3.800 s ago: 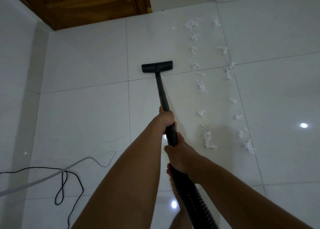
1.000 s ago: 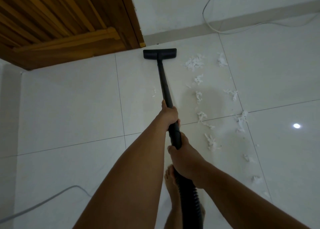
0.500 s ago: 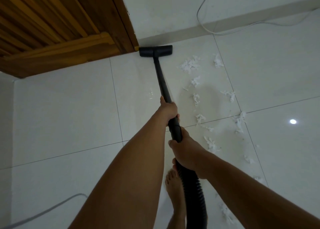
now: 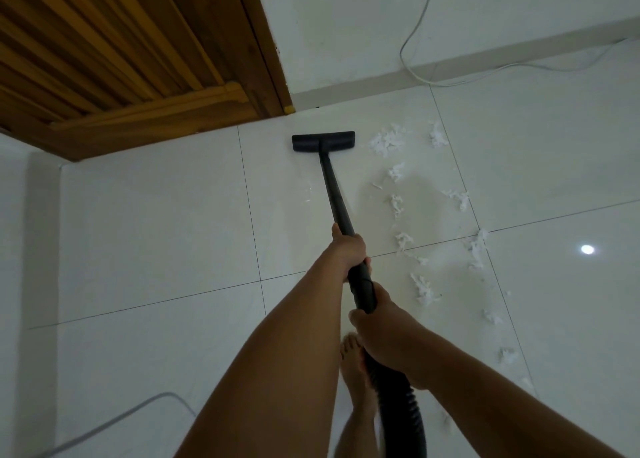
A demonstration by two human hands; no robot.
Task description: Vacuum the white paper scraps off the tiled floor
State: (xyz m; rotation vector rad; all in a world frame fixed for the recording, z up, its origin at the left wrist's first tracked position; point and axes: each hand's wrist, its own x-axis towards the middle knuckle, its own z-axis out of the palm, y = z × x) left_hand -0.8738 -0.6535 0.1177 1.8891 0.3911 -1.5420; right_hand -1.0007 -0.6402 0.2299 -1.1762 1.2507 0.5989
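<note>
Both hands clamp the wand (image 4: pixel 337 201), left hand (image 4: pixel 348 249) ahead of right hand (image 4: pixel 384 326), with the nozzle (image 4: pixel 323 141) on the floor (image 4: pixel 156 232) near the door (image 4: pixel 114 59), while most scraps (image 4: pixel 401 208) beside it remain unvacuumed.

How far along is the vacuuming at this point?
Done: the tiles left of the wand look clean apart from a few specks. In hand: the left hand and right hand grip the wand, with the floor head near the door. Left: two lines of paper scraps to the head's right, untouched.
</note>
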